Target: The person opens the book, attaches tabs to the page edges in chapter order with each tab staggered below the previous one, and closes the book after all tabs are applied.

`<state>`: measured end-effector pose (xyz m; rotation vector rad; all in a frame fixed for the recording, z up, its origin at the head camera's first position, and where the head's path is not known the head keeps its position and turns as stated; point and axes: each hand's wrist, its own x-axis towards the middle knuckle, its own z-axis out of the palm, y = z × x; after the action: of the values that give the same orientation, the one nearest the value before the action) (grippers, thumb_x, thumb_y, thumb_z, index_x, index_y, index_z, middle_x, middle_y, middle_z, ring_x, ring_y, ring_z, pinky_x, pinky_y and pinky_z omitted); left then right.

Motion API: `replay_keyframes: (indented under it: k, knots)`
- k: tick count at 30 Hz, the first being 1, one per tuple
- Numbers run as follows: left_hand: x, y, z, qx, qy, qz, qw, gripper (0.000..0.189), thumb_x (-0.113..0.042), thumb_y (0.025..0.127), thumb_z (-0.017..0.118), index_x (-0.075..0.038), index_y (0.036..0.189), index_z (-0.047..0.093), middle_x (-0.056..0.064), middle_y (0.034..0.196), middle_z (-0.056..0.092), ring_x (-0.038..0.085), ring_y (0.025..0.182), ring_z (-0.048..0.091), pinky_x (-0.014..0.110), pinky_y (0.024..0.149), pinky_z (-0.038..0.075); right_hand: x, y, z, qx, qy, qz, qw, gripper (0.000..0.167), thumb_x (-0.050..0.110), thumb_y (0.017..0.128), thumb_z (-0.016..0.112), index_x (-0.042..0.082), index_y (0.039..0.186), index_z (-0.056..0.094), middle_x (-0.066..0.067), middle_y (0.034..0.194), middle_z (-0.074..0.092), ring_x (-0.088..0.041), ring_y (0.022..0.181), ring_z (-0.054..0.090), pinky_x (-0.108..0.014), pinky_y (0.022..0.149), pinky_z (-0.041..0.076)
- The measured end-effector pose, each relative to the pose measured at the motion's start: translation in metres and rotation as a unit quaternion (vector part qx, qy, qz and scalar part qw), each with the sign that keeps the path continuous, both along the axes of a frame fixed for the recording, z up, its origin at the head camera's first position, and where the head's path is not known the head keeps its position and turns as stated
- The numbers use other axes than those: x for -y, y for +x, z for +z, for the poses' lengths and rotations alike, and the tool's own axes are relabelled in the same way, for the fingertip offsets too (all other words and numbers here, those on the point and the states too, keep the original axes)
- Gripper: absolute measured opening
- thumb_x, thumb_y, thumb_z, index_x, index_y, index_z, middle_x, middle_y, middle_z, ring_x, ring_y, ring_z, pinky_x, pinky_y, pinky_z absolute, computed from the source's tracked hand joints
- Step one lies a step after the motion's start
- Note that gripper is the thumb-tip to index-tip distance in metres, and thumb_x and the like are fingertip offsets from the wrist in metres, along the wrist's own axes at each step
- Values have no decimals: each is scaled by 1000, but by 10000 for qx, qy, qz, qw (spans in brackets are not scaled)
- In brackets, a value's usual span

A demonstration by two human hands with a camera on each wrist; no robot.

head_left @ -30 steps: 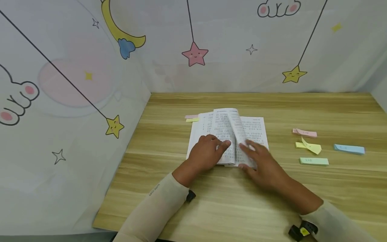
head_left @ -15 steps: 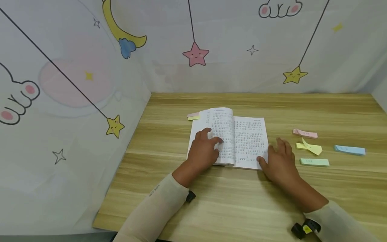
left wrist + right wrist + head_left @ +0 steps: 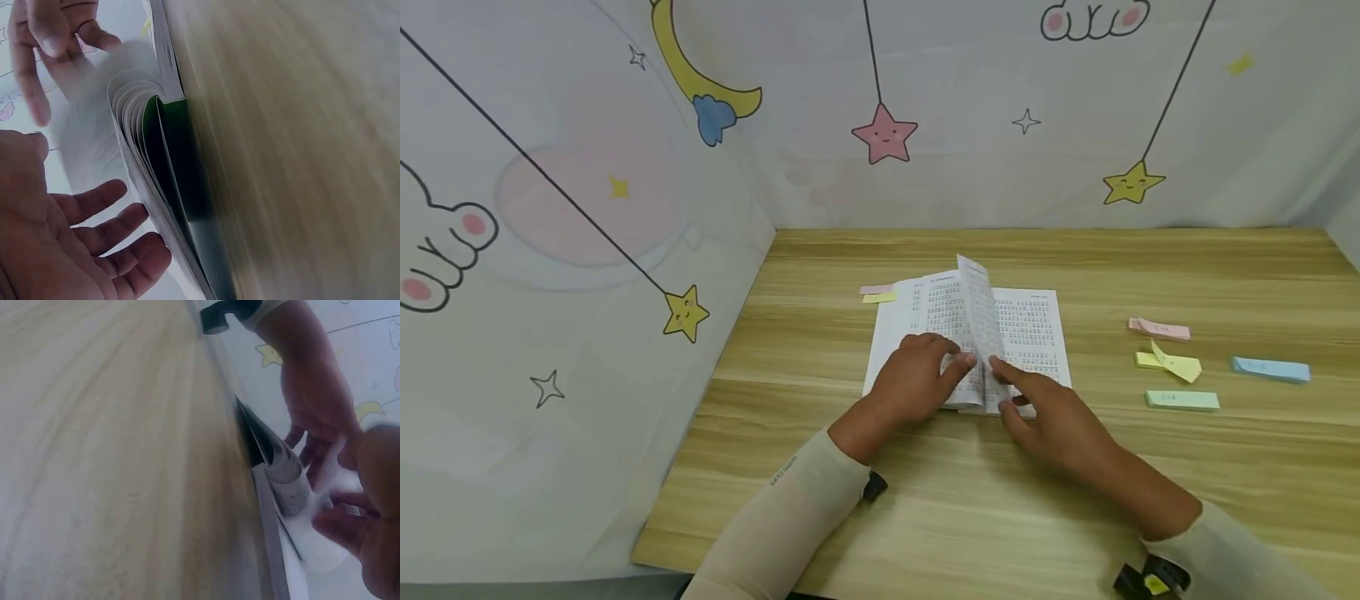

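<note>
An open book [image 3: 1028, 329] with printed pages lies on the wooden table, its left-hand pages bulging in a curve near the spine. One leaf [image 3: 979, 300] stands raised mid-turn, blurred in the left wrist view. My left hand [image 3: 917, 379] rests on the left pages, fingertips touching the paper and thumb pointing toward the spine. On the other side, my right hand [image 3: 1054, 421] is over the right page, its extended index fingertip against the raised leaf and its thumb apart and lower. A pink tab [image 3: 876, 290] and a yellow tab [image 3: 880, 297] stick out from the book's left edge.
To the right lie pink sticky tabs [image 3: 1159, 330], yellow sticky tabs [image 3: 1180, 367] with a top strip curling up, green sticky tabs [image 3: 1182, 401] and blue sticky tabs [image 3: 1272, 370]. A cartoon-printed cloth [image 3: 962, 192] hangs behind the table.
An earlier leaf went over to the left and lay flat half a second ago. Since then my right hand has moved left from the book's right edge, and another leaf has risen.
</note>
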<state>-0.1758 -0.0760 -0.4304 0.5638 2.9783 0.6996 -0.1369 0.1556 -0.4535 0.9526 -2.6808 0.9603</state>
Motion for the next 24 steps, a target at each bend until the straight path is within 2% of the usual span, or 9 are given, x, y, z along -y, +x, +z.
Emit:
replay_keyframes:
  k: [2,4,6,9,11,12,15,19,24]
  knots:
    - [-1,0,1,70,-48,184,9998,60,-60,105,40,-8,116,68,5,114,68,26,112,60,42,88,50,2,0,0,-33,-55,484,9988,62,3,91,74,5,148,53,-11,133,65,-28,113,67,-48,92,53]
    - [-1,0,0,62,-120,421,9990,58,-58,103,51,-5,126,61,6,111,68,26,105,62,41,81,52,2,0,-1,46,-150,769,9969,58,4,90,76,5,145,56,-9,135,64,-29,122,62,-49,99,48]
    - [-1,0,-1,-23,-155,610,9980,63,-48,100,63,-5,143,49,10,119,65,28,106,62,43,80,53,-1,-3,-3,150,-270,405,9987,50,5,91,75,4,139,61,-12,136,62,-33,128,56,-52,103,43]
    - [1,0,-4,-308,-336,735,9963,82,-27,95,75,-16,162,28,18,149,46,35,127,53,47,92,51,-10,-9,-7,286,-109,-914,9953,50,11,92,74,-7,136,58,-29,143,50,-49,135,41,-61,108,30]
    - [3,-1,-5,-469,-562,632,9953,73,-13,94,73,-25,158,41,19,158,32,38,139,39,52,102,44,-18,-13,-9,425,318,-1690,9842,55,16,91,74,-17,131,55,-42,146,35,-58,137,27,-69,107,22]
    - [3,0,-5,-532,-677,537,9948,66,-9,93,71,-28,152,51,17,160,31,38,141,35,53,104,41,-22,-15,-11,498,579,-1907,9787,59,18,91,74,-21,129,53,-46,147,29,-62,138,22,-72,106,19]
    - [5,1,-4,-679,-996,119,9926,48,0,90,66,-27,129,73,7,155,44,33,141,36,52,106,38,-29,-15,-15,701,1096,-2053,9700,62,23,91,75,-24,124,53,-49,148,20,-64,139,14,-76,103,18]
    - [3,1,-2,-661,-873,-235,9937,35,-2,92,61,-14,121,75,0,137,64,25,127,55,42,102,45,-29,-15,-17,413,1059,-2086,9714,67,23,88,79,-26,124,52,-48,146,24,-63,138,19,-76,101,20]
    - [1,3,2,-277,-515,-94,9982,24,-17,101,60,-8,121,71,3,129,67,26,119,62,38,99,48,-28,-15,-14,435,1094,-2179,9689,61,24,86,80,-26,112,57,-48,146,25,-63,137,19,-75,101,21]
